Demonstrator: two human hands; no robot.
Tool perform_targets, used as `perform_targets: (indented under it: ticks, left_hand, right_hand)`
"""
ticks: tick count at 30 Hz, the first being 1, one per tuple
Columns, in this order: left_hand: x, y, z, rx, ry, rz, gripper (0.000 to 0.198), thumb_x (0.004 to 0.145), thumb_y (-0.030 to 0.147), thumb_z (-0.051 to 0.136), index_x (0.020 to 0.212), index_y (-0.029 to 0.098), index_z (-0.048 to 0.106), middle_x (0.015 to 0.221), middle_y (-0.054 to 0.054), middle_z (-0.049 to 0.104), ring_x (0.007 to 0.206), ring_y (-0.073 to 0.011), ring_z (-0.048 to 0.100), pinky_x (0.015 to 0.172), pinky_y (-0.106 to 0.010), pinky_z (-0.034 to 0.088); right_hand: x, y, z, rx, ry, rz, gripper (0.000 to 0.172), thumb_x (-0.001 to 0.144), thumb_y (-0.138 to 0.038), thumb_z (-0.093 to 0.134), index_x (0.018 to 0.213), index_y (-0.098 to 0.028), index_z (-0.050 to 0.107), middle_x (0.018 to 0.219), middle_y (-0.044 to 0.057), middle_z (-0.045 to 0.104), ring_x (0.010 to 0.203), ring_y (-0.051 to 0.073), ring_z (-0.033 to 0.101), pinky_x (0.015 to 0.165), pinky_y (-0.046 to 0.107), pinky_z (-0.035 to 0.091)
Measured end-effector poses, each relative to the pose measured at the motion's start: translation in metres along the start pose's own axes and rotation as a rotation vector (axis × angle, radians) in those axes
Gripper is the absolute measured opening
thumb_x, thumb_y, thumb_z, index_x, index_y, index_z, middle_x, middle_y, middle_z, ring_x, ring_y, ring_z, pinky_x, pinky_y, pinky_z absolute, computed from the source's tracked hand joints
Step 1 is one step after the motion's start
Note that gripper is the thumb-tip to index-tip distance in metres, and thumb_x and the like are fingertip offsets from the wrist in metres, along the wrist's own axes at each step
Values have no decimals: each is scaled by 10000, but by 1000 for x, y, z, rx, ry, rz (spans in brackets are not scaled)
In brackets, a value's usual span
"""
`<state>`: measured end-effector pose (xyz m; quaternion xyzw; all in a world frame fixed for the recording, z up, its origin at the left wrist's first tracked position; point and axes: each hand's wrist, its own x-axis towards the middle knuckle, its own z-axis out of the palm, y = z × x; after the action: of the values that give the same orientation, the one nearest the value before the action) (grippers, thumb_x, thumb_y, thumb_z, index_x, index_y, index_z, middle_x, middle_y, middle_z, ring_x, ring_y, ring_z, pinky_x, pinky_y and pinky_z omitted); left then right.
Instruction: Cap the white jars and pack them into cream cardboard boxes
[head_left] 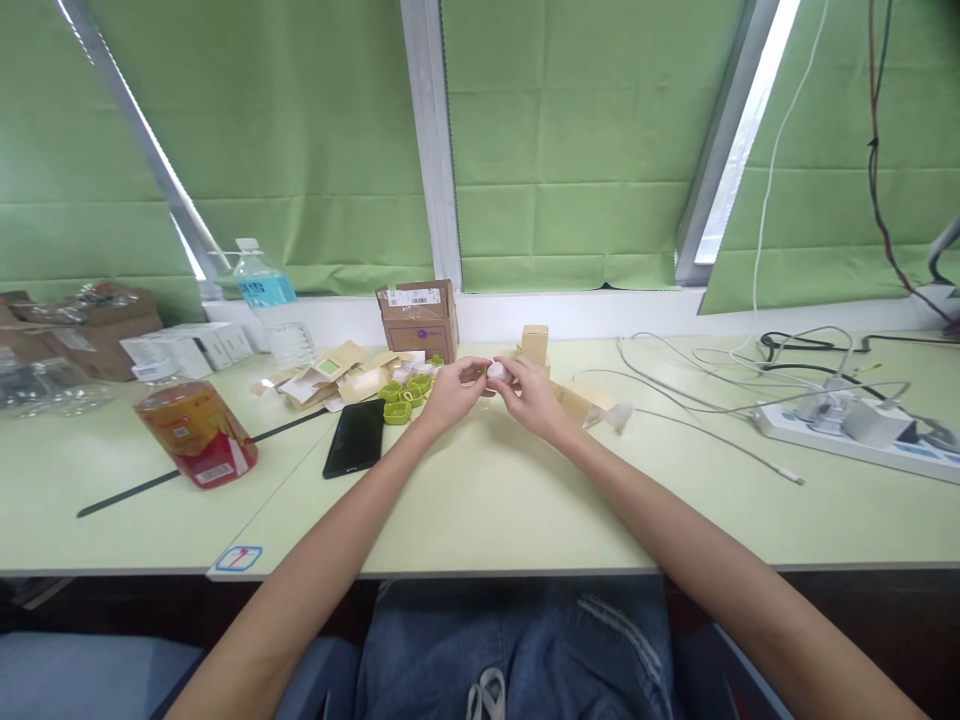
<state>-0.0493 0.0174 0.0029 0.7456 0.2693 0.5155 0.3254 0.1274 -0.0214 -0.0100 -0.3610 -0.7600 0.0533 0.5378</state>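
Observation:
My left hand (450, 393) and my right hand (529, 393) meet over the middle of the pale green table (487, 500). Both pinch a small round white object (496, 371) between their fingertips. Just left of my left hand lie several small green plastic pieces (405, 395). A small tan cardboard box (534, 345) stands right behind my hands. Another flattened tan box (581, 405) lies under my right wrist.
A black phone (354, 437) lies left of my arm. A cardboard box (418, 318) stands by the window. Open paper packets (330, 375), a water bottle (266, 300) and a red-labelled bottle (196, 432) are at left. Cables (712, 400) and a power strip (847, 425) are at right.

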Motion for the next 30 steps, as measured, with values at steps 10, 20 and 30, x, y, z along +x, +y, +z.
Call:
perform_targets:
  ticks: [10, 20, 30]
  left_hand:
    - [-1, 8, -8, 4, -43, -7, 360, 811, 404, 796, 1063, 150, 752, 1141, -135, 776, 1049, -277, 747, 927, -469, 656]
    - [-1, 3, -3, -90, -71, -89, 519, 796, 510, 809, 1144, 127, 774, 1178, -146, 776, 1016, -288, 754, 930, -501, 649]
    - [-4, 5, -2, 311, -21, 139, 265, 882, 270, 660, 1099, 159, 762, 1022, -76, 790, 907, -200, 731, 799, -306, 618]
  right_hand:
    - [3, -5, 1, 9, -4, 14, 287, 996, -360, 578, 1191, -181, 690, 1060, 133, 667, 993, 270, 637, 826, 408, 598]
    - [0, 1, 0, 111, -12, 172, 369, 977, -452, 597, 1211, -172, 656, 1079, 116, 667, 880, 224, 652, 721, 347, 579]
    - [1, 4, 3, -45, -58, 0, 232, 1004, -229, 517, 1189, -183, 649, 1070, 119, 568, 1013, 259, 597, 875, 393, 549]
